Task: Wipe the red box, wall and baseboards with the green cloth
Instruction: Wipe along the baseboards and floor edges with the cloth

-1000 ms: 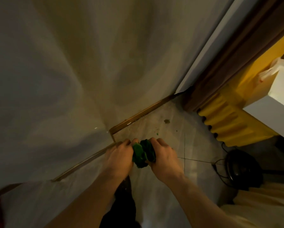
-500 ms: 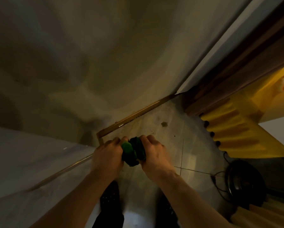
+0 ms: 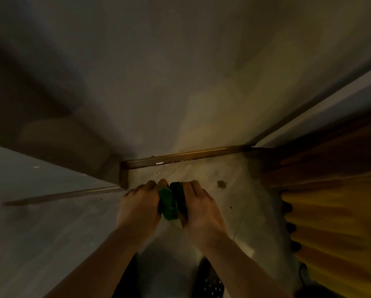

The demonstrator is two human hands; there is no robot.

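While looking down from the head camera: left hand [image 3: 139,208] and right hand [image 3: 200,208] side by side, fingers curled round a bunched green cloth [image 3: 172,200] gripped between them, above the pale tiled floor [image 3: 203,175]. Just beyond, brown baseboards [image 3: 180,158] at the foot of a dim, blurred wall [image 3: 158,82]. Yellow ribbed material [image 3: 330,222] at right.

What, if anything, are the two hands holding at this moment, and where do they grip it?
The green cloth, bunched: left hand grips its left side, right hand its right side.
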